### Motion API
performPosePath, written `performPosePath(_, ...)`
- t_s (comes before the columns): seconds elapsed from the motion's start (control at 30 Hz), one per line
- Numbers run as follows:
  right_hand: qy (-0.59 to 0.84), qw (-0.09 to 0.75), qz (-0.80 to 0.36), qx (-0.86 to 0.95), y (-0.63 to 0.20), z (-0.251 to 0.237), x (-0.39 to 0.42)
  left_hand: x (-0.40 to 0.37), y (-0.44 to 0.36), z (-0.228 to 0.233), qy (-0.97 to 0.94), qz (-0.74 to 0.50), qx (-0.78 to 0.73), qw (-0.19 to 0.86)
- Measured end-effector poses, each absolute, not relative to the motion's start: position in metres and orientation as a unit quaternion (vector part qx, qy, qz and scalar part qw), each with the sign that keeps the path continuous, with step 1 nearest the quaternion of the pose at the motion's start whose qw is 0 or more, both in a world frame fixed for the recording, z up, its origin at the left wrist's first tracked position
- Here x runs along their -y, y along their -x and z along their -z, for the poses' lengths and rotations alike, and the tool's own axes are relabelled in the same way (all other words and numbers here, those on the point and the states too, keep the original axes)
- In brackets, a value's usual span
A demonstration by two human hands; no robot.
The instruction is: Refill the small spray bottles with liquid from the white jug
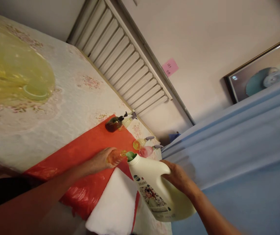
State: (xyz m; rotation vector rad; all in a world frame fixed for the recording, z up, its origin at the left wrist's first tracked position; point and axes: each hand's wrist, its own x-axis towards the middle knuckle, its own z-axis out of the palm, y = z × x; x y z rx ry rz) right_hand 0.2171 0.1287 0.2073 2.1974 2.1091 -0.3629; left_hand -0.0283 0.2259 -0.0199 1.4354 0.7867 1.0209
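Observation:
My left hand (107,158) is wrapped round a small clear bottle (116,157) that looks orange against the red plastic sheet (81,156). Its open neck meets the green pouring spout (131,156) of a large cream-coloured detergent jug (152,186); whether liquid is flowing cannot be made out. The jug's handle is gripped by my right hand (178,176), and flowers are printed on its label. Just beyond the spout stand a pink spray bottle (145,151) and a spray bottle with yellow-orange liquid (137,144). A folded white cloth (115,205) lies beneath my hands.
Farther along the sheet are a dark pump bottle (113,124) and a pale spray bottle (127,122). A yellow see-through plastic bag (17,68) lies on the flowered tablecloth (71,107). A radiator (127,62) runs behind the table; a blue curtain (247,156) hangs at right.

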Motion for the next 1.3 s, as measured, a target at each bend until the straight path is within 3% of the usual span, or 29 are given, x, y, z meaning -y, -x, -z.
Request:
performPosePath(1.03,-0.724,0.045,0.122,-0.677,-0.21,-0.212,-0.129,-0.226,0.029,0.017,-0.632,-0.421,-0.363,0.54)
performPosePath(1.3,-0.713,0.042,0.124,-0.689,-0.21,-0.211,-0.129,-0.225,0.029,0.014,-0.606,-0.433,-0.341,0.573)
